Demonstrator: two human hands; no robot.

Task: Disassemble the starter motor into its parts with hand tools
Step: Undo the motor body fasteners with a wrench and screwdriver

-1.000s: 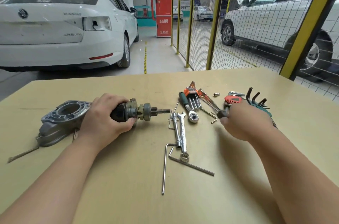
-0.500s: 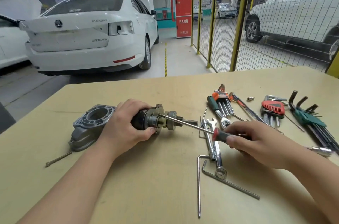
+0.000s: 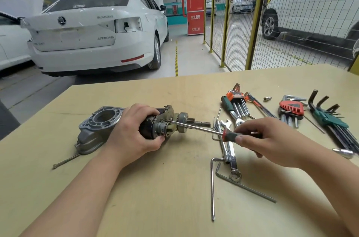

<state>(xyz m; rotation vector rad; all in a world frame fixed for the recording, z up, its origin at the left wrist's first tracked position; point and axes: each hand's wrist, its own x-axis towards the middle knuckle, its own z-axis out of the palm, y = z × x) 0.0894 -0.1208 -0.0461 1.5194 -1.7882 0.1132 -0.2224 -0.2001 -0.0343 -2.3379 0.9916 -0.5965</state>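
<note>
Hex keys: two loose L-shaped hex keys (image 3: 212,188) lie nearest on the worktop (image 3: 155,198). One runs lengthwise, the other slants off to the right.
Bolt: a long thin bolt (image 3: 66,161) lies at the left, just in front of the housing.
Left hand: the left hand (image 3: 132,137) has its fingers curled round the dark body of the motor.
Right hand: the right hand (image 3: 268,139) pinches the screwdriver's red-and-black handle between thumb and bent fingers.
Wrench: a wrench (image 3: 232,157) and a tube spanner (image 3: 223,145) lie side by side under the screwdriver's handle.
Screwdriver: the screwdriver (image 3: 196,127) slants up to the left, its tip at the motor's end plate.
Motor: the motor (image 3: 169,122) lies on its side left of centre, shaft pointing right. Whether it rests on the worktop I cannot tell.
Housing: a grey cast housing (image 3: 99,128) sits just beyond the left hand, round opening up.
Key sets: orange (image 3: 238,100), red (image 3: 291,108) and green (image 3: 330,118) key sets lie in a row at the far right, a ratchet (image 3: 230,107) beside the orange one.
Beyond: a white car (image 3: 93,29), a red cabinet (image 3: 195,5) and a yellow mesh fence (image 3: 258,13).
</note>
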